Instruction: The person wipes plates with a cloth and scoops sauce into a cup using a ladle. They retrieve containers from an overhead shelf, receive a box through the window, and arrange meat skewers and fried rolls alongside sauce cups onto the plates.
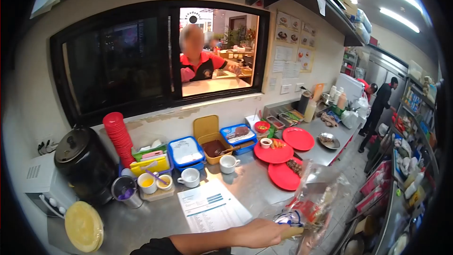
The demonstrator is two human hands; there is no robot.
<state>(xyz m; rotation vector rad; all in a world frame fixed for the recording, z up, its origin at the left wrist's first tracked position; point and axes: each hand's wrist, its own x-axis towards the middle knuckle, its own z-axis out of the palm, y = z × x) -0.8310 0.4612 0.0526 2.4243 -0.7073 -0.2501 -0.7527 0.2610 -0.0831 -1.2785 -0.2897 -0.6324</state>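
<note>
My left hand [259, 233] reaches in from the bottom in a black sleeve [155, 247]. Its fingers are closed at the near end of a clear plastic bag [314, 203] with red and blue print. A pale yellowish piece [291, 232] shows by the fingertips; I cannot make out what it is. Left of the bag lies a printed sheet [214, 208] on the steel counter [155, 229]. Just beyond the bag, a red plate [278, 175] carries dark chopped food [295, 166]. My right hand is out of view.
More red plates [298, 139], white cups [189, 177], a brown sauce tub [214, 147] and blue-rimmed tubs [185, 151] line the counter. At left stand stacked red bowls [118, 137] and a black pot [82, 165]. One person [203, 63] stands beyond the window; others are at far right.
</note>
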